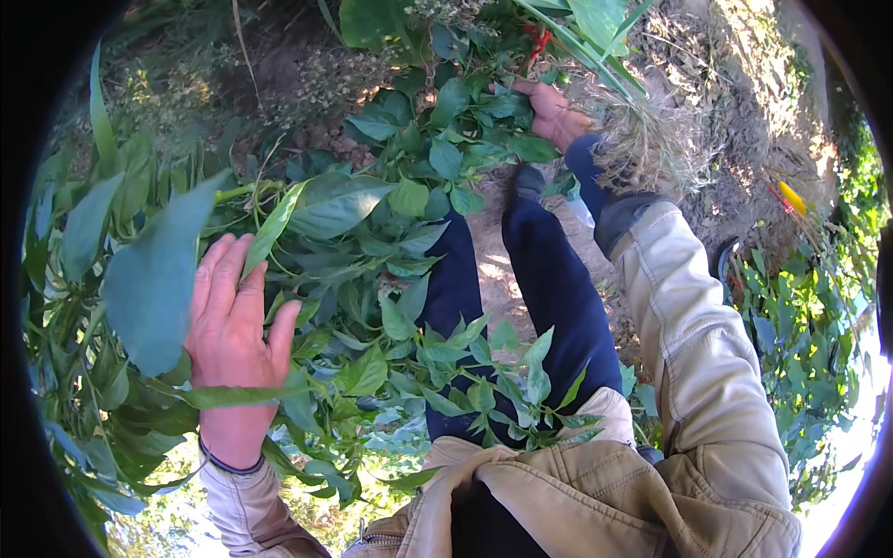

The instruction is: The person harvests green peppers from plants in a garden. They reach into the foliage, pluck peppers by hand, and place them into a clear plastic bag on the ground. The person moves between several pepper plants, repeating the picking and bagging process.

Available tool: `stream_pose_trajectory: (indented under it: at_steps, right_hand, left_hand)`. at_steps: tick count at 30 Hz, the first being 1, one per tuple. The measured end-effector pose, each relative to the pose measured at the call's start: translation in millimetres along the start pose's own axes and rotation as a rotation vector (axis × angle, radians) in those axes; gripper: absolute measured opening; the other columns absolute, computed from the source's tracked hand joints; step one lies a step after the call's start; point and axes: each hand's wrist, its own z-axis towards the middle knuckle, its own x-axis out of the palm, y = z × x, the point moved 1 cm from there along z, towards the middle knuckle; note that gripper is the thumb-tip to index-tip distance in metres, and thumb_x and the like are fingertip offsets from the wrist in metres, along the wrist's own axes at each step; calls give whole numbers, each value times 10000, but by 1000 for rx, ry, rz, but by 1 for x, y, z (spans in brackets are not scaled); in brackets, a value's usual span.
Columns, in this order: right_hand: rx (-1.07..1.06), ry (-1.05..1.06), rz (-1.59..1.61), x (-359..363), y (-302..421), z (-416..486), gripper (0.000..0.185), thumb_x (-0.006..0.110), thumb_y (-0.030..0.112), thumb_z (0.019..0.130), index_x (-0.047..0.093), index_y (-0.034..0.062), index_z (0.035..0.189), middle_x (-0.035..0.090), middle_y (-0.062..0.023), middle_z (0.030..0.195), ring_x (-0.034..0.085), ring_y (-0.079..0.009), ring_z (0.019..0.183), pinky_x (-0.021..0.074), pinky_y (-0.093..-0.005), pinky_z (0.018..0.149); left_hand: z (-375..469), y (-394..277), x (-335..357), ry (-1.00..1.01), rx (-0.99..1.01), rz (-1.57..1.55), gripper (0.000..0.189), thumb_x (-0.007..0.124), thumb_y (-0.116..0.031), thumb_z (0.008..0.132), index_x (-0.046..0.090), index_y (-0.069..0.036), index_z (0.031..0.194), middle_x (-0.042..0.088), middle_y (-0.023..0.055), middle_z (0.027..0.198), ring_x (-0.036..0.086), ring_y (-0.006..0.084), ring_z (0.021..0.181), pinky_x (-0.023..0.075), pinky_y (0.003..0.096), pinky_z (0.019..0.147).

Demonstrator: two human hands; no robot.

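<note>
My left hand (237,321) is among broad green leaves at the left, back up, with its thumb apart from the fingers. A narrow leaf (230,396) crosses its wrist, and a large leaf (157,279) hangs beside the fingers. Nothing shows in its grasp. Farther forward, my right hand (554,115) reaches into a low leafy plant (446,157) that looks like a pepper plant. Leaves hide its fingertips, so whether they hold a stem is unclear. Just above that hand, a red tie (538,42) is around a stem or stake.
Leafy stems (488,394) cross in front of my legs (551,300). Dry grass (645,150) lies by my right sleeve, over bare soil (704,97). A yellow object (792,199) with a red part lies at the right, near more foliage (802,335).
</note>
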Motion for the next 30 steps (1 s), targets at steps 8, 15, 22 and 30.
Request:
stream_pose_trajectory:
  at_steps: [8, 15, 22, 30]
  right_hand:
    - [-128, 349, -20, -34, -16, -58, 652, 591, 141, 1042, 371, 90, 1654, 680, -132, 1405, 687, -262, 1251, 536, -413, 1121]
    - [-82, 243, -43, -93, -42, -83, 554, 638, 128, 1021, 514, 99, 1560, 723, -84, 1252, 696, -192, 1092, 569, -363, 964]
    - [-183, 267, 60, -81, -56, -116, 429, 678, 114, 1000, 616, 101, 1424, 724, -42, 1116, 651, -160, 956, 553, -309, 859]
    - [-225, 231, 145, -74, -75, -149, 583, 629, 127, 1053, 441, 50, 1600, 736, -68, 1127, 648, -143, 921, 565, -317, 844]
  left_hand:
    - [6, -6, -6, 8, 17, -1, 487, 839, -117, 824, 692, 62, 1253, 614, 152, 1449, 562, 363, 1380, 409, 500, 1192]
    - [11, -18, -5, -37, 14, 35, 473, 855, -115, 781, 706, 56, 1196, 632, 158, 1398, 565, 348, 1357, 345, 542, 1250]
    - [18, -30, 6, -17, -28, -49, 488, 860, -124, 796, 690, 40, 1223, 613, 162, 1424, 550, 358, 1368, 311, 560, 1270]
    - [94, -91, 3, -85, 180, 169, 524, 860, -98, 768, 704, 35, 1250, 635, 176, 1380, 556, 350, 1363, 333, 569, 1219]
